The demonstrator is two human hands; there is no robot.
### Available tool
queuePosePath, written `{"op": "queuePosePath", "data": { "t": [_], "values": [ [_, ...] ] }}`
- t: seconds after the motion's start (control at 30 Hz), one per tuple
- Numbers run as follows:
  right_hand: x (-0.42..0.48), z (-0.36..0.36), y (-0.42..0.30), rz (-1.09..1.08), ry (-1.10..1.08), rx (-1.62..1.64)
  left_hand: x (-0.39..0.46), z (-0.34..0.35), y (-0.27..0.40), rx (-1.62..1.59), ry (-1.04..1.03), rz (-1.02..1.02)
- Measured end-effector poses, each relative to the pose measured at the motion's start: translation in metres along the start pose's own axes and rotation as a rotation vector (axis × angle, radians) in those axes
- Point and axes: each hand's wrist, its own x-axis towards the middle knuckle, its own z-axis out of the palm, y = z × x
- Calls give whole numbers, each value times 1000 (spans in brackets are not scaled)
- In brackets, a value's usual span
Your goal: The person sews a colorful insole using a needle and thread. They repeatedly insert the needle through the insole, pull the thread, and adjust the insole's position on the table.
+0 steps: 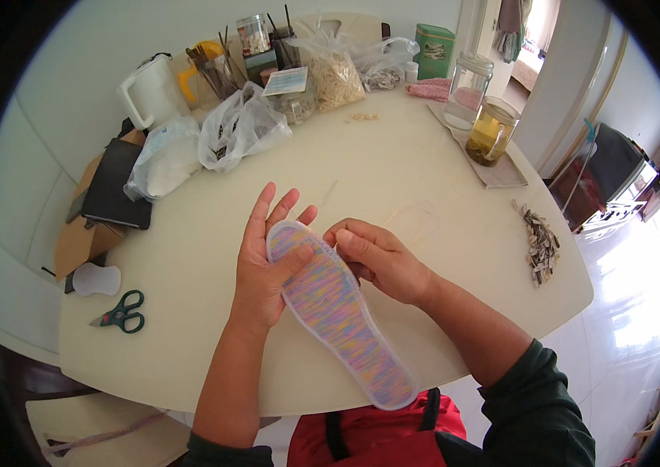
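Observation:
My left hand point(263, 265) holds the upper, wider end of a knitted shoe insole point(338, 327), thumb across its face and fingers behind. The insole is mottled pink, yellow, purple and blue, with a pale border. It slants down to the right, its narrow end at the table's front edge. At its upper right edge, my right hand point(385, 254) is closed, thumb and forefinger pinched against the border. Whatever small thing may be between those fingertips is hidden. A fine pale thread point(417, 219) curls on the table beyond my right hand.
Green-handled scissors point(122, 315) lie at the left. A pile of seed shells point(537, 242) is at the right, below a glass jar of tea point(492, 131) on a cloth. Plastic bags point(242, 131), an empty-looking jar point(468, 90) and a white kettle point(155, 93) line the back.

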Motion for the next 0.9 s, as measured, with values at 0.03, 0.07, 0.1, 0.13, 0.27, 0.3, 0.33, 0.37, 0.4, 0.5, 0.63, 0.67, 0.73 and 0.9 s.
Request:
{"op": "queuePosePath", "data": {
  "t": [0.03, 0.07, 0.1, 0.13, 0.27, 0.3, 0.33, 0.37, 0.4, 0.5, 0.63, 0.67, 0.73, 0.9],
  "values": [
    [1, -1, -1, -27, -8, -55, 0, -4, 1, -15, -38, -18],
    [1, -2, -2, -54, -16, -109, 0, -10, 2, -30, -75, -35],
    [0, -4, -2, -78, -15, -163, 1, -14, -1, -49, -116, -60],
    [-2, -4, -4, -73, 8, -182, 1, -14, -3, -92, -128, -96],
    [-3, 0, -1, -211, 143, -320, 0, -8, -12, -266, -101, -230],
    [-1, 4, 1, -289, 181, -359, -2, -7, -10, -300, -67, -261],
    [-2, 8, 0, -301, 194, -386, -3, -10, -9, -460, -96, -289],
    [-4, 13, -5, -313, 208, -414, -3, -16, -12, -557, -128, -285],
    [-6, 17, -8, -328, 229, -436, -2, -21, -16, -649, -163, -287],
    [-5, 19, -6, -361, 342, -512, -3, -24, -20, -921, -250, -313],
    [-3, 16, -2, -337, 360, -480, -4, -16, -20, -1112, -274, -396],
    [-2, 16, -1, -328, 349, -468, -5, -14, -18, -1128, -268, -401],
    [-1, 16, 2, -325, 337, -438, -4, -11, -14, -1154, -288, -399],
    [5, 18, 9, -317, 308, -374, -8, -2, -5, -1208, -251, -393]
  ]
}}
